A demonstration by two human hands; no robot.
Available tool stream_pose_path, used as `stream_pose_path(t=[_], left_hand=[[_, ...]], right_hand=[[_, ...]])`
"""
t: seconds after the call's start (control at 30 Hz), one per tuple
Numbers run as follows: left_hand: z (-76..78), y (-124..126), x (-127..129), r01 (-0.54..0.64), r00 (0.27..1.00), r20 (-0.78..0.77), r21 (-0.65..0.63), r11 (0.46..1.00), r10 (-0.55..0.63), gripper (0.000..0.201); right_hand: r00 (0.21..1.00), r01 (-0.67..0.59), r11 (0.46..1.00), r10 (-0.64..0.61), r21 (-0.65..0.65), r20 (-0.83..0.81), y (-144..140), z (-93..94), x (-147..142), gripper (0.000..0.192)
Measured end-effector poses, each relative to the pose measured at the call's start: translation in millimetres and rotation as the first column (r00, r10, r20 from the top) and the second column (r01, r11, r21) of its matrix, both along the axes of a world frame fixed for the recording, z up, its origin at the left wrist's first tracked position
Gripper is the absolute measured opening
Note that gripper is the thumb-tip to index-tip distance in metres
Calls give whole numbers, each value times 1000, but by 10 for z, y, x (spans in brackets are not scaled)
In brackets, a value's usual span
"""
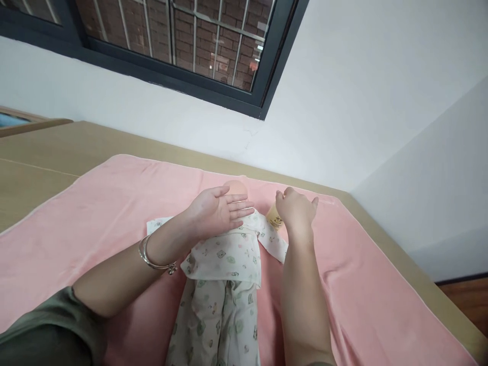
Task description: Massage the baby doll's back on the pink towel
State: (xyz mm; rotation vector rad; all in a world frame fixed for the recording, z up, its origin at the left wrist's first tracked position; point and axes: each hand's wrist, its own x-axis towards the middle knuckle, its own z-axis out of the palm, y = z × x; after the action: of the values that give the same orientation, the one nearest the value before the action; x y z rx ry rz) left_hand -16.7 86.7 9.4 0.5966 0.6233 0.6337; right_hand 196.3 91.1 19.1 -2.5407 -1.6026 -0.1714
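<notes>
My left hand is held palm up with its fingers spread and nothing on it. It hovers over the upper part of a small doll-like figure dressed in a white printed top and matching trousers. Just behind my fingers shows a smooth, round, peach-coloured head; the rest of it is hidden. To the right, my right hand is curled, back of the hand toward me, at a tilted yellow bottle with dark print. My fingers cover part of the bottle, beside the figure's sleeve.
A pink blanket with some folds lies under the figure, on a wooden surface. White walls rise behind and to the right. A dark-framed window with bars is above.
</notes>
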Motion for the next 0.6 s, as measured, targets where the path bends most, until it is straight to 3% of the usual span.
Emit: stream_pose_path(t=[0.3,0.43,0.5,0.6], left_hand=[[135,-248,-175,82,997,-12,36,996,-82,53],[126,-292,-148,9,1000,-2,95,995,-8,53],[93,-297,-108,-56,998,38,133,989,52,54],[58,-335,-55,-63,989,146,170,983,38,59]], right_hand=[[998,-15,1000,16,21,-69,-42,-36,47,42],[984,-112,992,119,56,-133,-192,17,-12,46],[960,-190,965,221,182,-172,-333,61,-102,52],[876,-342,848,444,405,-188,-541,57,-335,60]])
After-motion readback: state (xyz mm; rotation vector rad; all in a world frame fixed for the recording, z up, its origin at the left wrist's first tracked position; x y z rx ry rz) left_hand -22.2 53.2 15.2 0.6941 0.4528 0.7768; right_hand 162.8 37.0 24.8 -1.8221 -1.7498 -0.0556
